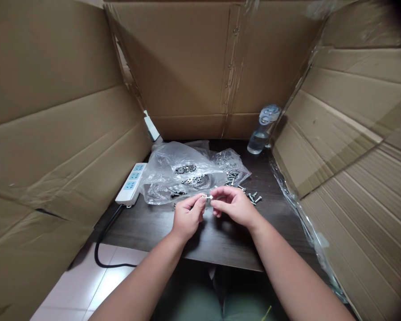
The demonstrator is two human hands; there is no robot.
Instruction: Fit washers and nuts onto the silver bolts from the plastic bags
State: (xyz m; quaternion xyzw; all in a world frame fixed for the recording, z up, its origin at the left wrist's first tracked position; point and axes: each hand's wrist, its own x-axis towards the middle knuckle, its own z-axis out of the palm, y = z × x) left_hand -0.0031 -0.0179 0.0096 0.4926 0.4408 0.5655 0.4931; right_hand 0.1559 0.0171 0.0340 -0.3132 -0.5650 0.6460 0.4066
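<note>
A small silvery bolt (206, 197) spans the gap between my two hands above the dark table. My left hand (189, 216) pinches one end of it between thumb and fingers. At its other end, the thumb and fingers of my right hand (234, 205) are closed too; whether a nut or washer sits there is too small to tell. Just beyond the hands lies a clear plastic bag (167, 160) with nuts and washers (195, 179) in it. Several loose bolts (254, 197) lie to the right of my right hand, and more bolts (233, 176) rest by a second plastic bag (232, 158).
A white power strip (132, 183) with a black cable (98, 249) is at the table's left edge. At the back right stands a clear water bottle (262, 131). Cardboard walls (187, 62) enclose the table (220, 243) at the left, back and right.
</note>
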